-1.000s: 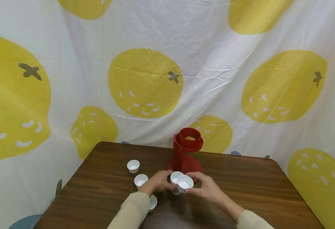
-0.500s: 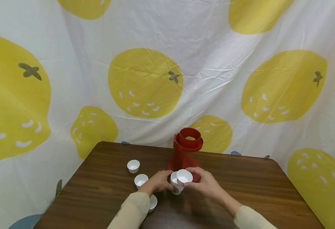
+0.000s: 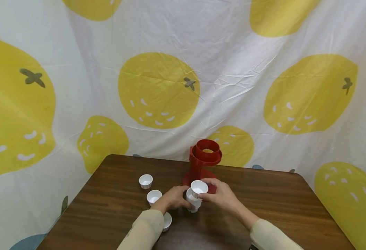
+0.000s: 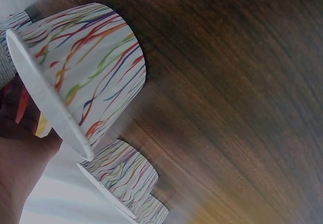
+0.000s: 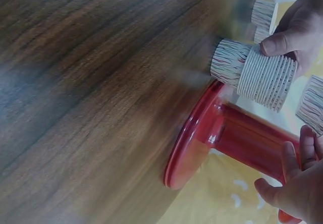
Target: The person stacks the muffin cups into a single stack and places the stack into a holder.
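My left hand (image 3: 174, 198) grips a stack of nested white paper cups (image 3: 194, 207) that stands on the brown table. In the right wrist view the stack (image 5: 267, 77) shows many close-set rims above a streaked lowest cup, with the left thumb on its side. My right hand (image 3: 223, 198) pinches a single paper cup (image 3: 199, 187) at its side, raised over the stack and overlapping its far rim in the head view. Coloured wavy lines cover the outside of a nearby cup (image 4: 91, 67) in the left wrist view.
A red stand (image 3: 198, 170) with a ring-shaped holder rises just behind the hands. Left of the stack, single cups stand apart: a far one (image 3: 146, 182), a middle one (image 3: 154, 196) and a near one (image 3: 167, 222) partly behind the left sleeve. A lemon-print cloth (image 3: 226, 69) hangs behind the table.
My right hand has lifted its cup and brought it leftward, from beside the stack to above its far rim. The left hand and the stack have stayed in place.
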A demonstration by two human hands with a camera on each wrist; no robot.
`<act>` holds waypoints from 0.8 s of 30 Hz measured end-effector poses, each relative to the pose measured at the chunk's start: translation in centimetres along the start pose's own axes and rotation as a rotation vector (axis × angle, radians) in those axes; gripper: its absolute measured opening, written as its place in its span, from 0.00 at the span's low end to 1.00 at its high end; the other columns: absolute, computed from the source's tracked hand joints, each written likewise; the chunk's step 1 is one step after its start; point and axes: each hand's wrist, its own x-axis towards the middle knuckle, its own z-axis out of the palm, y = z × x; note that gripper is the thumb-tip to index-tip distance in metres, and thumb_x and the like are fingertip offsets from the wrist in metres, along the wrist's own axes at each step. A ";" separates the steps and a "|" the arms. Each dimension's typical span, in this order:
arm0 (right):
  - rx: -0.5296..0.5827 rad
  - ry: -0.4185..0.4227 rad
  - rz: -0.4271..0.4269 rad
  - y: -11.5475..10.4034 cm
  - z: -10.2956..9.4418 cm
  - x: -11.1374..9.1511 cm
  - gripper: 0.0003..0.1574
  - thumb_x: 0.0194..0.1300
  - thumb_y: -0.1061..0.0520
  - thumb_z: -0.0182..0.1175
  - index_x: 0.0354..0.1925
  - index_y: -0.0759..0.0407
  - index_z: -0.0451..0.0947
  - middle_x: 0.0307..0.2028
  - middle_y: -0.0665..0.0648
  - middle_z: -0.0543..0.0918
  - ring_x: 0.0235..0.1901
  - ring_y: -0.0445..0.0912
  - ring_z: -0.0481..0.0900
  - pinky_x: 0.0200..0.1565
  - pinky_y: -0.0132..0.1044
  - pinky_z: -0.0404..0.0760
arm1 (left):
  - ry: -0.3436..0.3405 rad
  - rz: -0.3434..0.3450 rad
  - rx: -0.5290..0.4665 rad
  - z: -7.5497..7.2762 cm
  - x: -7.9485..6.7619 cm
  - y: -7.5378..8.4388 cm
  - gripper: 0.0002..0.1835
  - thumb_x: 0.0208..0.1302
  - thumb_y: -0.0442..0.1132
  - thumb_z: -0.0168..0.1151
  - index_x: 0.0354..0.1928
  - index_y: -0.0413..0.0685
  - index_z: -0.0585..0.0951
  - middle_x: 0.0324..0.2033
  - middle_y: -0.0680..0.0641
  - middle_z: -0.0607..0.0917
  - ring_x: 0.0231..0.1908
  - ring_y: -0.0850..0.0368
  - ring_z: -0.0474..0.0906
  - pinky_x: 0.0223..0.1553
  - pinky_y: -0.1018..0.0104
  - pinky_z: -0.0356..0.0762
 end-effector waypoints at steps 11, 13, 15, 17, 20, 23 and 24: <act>-0.028 0.009 0.018 -0.2 0.7 0.9 0.34 0.52 0.47 0.77 0.55 0.58 0.80 0.49 0.54 0.84 0.49 0.50 0.79 0.51 0.49 0.76 | 0.005 -0.004 0.009 0.0 0.0 0.1 0.34 0.46 0.46 0.80 0.57 0.46 0.79 0.46 0.48 0.84 0.47 0.49 0.78 0.57 0.48 0.73; -0.034 0.013 0.017 -0.1 0.9 0.9 0.34 0.52 0.47 0.77 0.54 0.58 0.80 0.50 0.54 0.84 0.49 0.50 0.79 0.51 0.49 0.76 | 0.001 -0.013 0.000 -0.1 -0.1 0.2 0.35 0.46 0.46 0.80 0.58 0.45 0.78 0.46 0.47 0.84 0.48 0.49 0.78 0.57 0.47 0.72; -0.039 0.018 0.020 0.0 1.0 0.9 0.34 0.51 0.48 0.77 0.54 0.59 0.81 0.49 0.54 0.84 0.49 0.50 0.79 0.50 0.48 0.77 | -0.001 -0.019 -0.001 -0.1 -0.1 0.2 0.36 0.46 0.46 0.80 0.59 0.44 0.78 0.47 0.47 0.84 0.49 0.48 0.78 0.58 0.47 0.72; -0.048 0.024 0.022 0.0 1.2 0.9 0.34 0.51 0.49 0.78 0.54 0.59 0.81 0.50 0.54 0.84 0.49 0.50 0.79 0.50 0.48 0.77 | -0.002 -0.023 -0.002 -0.1 -0.1 0.2 0.37 0.46 0.46 0.80 0.59 0.43 0.77 0.48 0.46 0.84 0.49 0.48 0.78 0.58 0.47 0.72; -0.064 0.030 0.026 0.2 1.5 1.0 0.34 0.51 0.49 0.78 0.54 0.59 0.81 0.50 0.55 0.83 0.49 0.50 0.79 0.51 0.49 0.76 | -0.001 -0.017 0.003 -0.1 -0.1 0.2 0.37 0.46 0.46 0.80 0.59 0.43 0.77 0.47 0.46 0.84 0.49 0.48 0.78 0.58 0.47 0.72; -0.081 0.031 0.019 0.5 1.8 1.0 0.35 0.50 0.48 0.78 0.54 0.59 0.81 0.50 0.55 0.83 0.49 0.50 0.79 0.51 0.50 0.76 | -0.004 -0.013 -0.002 -0.1 -0.1 0.1 0.36 0.46 0.45 0.80 0.59 0.45 0.78 0.47 0.47 0.84 0.48 0.49 0.78 0.57 0.47 0.72; -0.080 0.030 0.017 0.6 1.9 1.0 0.35 0.50 0.48 0.78 0.54 0.59 0.81 0.49 0.54 0.84 0.49 0.50 0.79 0.51 0.50 0.75 | -0.005 -0.011 -0.003 -0.1 -0.1 0.1 0.36 0.46 0.45 0.80 0.59 0.45 0.78 0.47 0.47 0.84 0.48 0.49 0.78 0.57 0.47 0.72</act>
